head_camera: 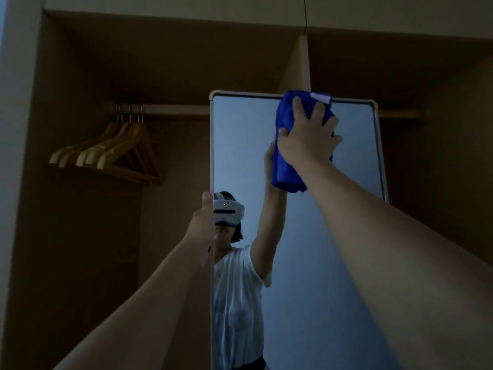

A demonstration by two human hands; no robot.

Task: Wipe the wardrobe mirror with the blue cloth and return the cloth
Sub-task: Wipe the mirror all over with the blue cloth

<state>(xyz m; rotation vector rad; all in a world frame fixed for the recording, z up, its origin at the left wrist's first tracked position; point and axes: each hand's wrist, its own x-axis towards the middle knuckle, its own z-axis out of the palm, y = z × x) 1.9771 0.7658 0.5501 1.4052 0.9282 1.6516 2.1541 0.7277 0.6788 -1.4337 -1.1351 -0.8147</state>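
Note:
A tall wardrobe mirror (346, 161) with a pale frame stands in front of me, inside an open wooden wardrobe. My right hand (306, 137) presses a folded blue cloth (286, 166) flat against the glass near the mirror's top edge, fingers spread over it. A white label shows at the cloth's top corner. My left hand (201, 222) grips the mirror's left edge at mid-height, thumb up along the frame. The glass reflects a person in a white shirt and headset with the raised arm.
Several wooden hangers (106, 153) hang from a rail (173, 109) in the left compartment of the wardrobe. A vertical divider (302, 62) rises behind the mirror. The room is dim.

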